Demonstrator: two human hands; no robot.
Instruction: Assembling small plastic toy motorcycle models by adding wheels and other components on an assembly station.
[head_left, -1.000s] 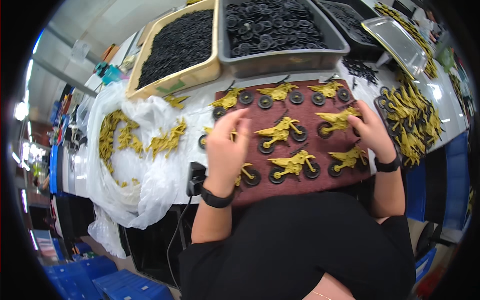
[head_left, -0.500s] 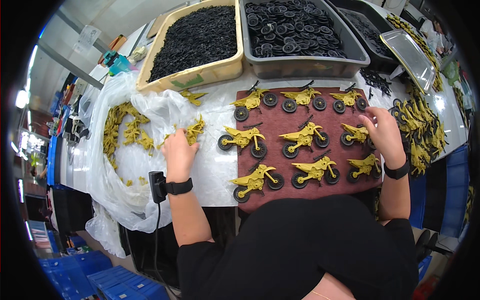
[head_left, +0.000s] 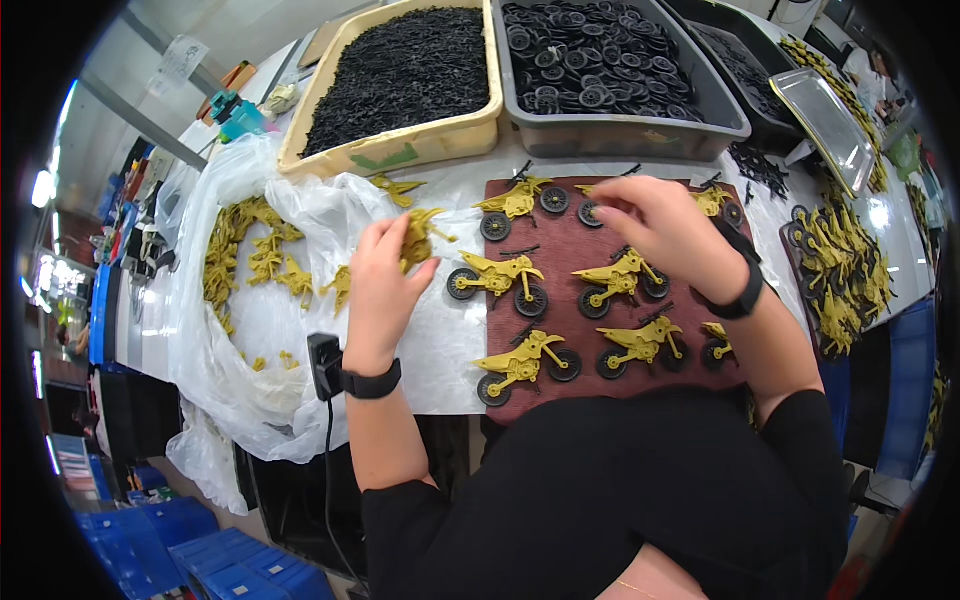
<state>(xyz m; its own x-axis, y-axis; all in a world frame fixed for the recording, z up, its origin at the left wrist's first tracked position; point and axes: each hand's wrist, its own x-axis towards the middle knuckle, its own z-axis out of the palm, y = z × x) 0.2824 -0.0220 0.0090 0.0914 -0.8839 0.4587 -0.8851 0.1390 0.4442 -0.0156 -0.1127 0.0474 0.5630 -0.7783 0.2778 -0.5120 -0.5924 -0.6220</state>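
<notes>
My left hand (head_left: pixel 385 275) grips an olive-yellow toy motorbike frame (head_left: pixel 420 238) at the left edge of a dark red mat (head_left: pixel 560 318). My right hand (head_left: pixel 665 235) hovers over the mat's upper middle, fingers curled near a black wheel (head_left: pixel 590 213); what it holds is hidden. Several assembled yellow motorbikes with black wheels (head_left: pixel 500 278) lie in rows on the mat.
A white plastic sheet (head_left: pixel 250 330) at left carries loose yellow frames (head_left: pixel 245 250). Behind stand a beige bin of small black parts (head_left: pixel 400 70) and a grey bin of black wheels (head_left: pixel 600 55). More yellow frames (head_left: pixel 840 270) and a metal tray (head_left: pixel 825 110) lie at right.
My left hand picked a yellow frame from the plastic sheet and brought it right toward the mat. My right hand moved left from the mat's right edge to its upper middle.
</notes>
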